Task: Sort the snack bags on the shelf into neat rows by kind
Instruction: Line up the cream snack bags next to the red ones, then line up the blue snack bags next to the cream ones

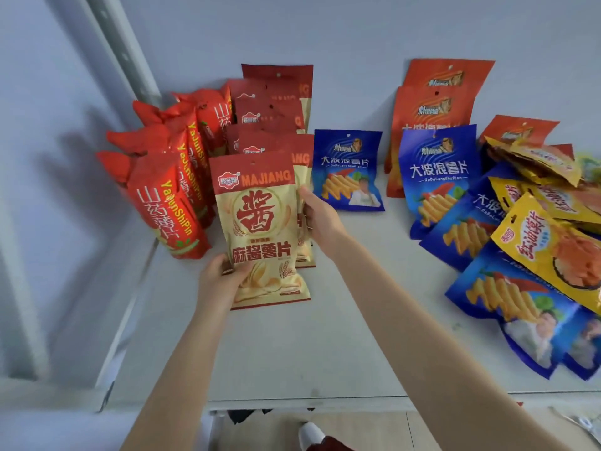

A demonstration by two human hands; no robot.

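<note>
We hold a Majiang bag [263, 229] upright at the front of its row, long axis running away from us, red header at the far end and printed face toward us. Our left hand [221, 278] pinches its lower left corner, thumb on the front; our right hand [320, 219] closes on its right edge, fingers hidden behind. More Majiang bags [276, 109] stand behind it in a line toward the wall. To the left stands a row of red bags [172, 203], tilted. On the shelf [341, 320] one blue bag [349, 170] stands alone in the middle. At the right, orange bags [435, 105] lean on the wall, with a loose heap of blue and yellow bags [536, 236] lying flat, pointing several ways.
</note>
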